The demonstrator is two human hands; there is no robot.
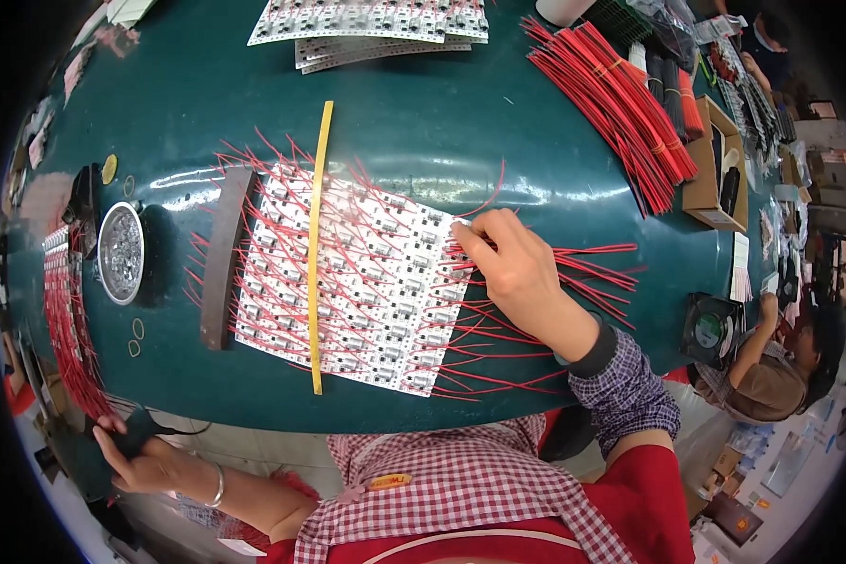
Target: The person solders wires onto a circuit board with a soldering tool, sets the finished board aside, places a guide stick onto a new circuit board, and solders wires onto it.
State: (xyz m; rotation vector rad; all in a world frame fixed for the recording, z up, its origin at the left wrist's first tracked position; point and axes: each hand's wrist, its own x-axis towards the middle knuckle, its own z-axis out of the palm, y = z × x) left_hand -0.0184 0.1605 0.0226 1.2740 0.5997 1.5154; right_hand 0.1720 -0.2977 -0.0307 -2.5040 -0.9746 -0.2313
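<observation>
My right hand (515, 268) is over the right edge of a white circuit board panel (414, 282). Its thumb and forefinger are pinched at the panel's upper right corner, where a thin red wire (499, 183) curls away; the tips partly hide the grip. Rows of small components and many red wires cover the panel. A yellow strip (318, 244) lies across it, and a dark bar (224, 263) rests on its left side. At lower left, my left hand (146, 465) is off the table edge with fingers apart, near the ends of red wires (75, 348).
A bowl of small metal parts (120, 254) stands at left. More panels (376, 23) are stacked at the far side. Bundled red wires (611, 113) and a cardboard box (714, 169) lie at far right, with a small fan (712, 329) nearer. Co-workers sit at right.
</observation>
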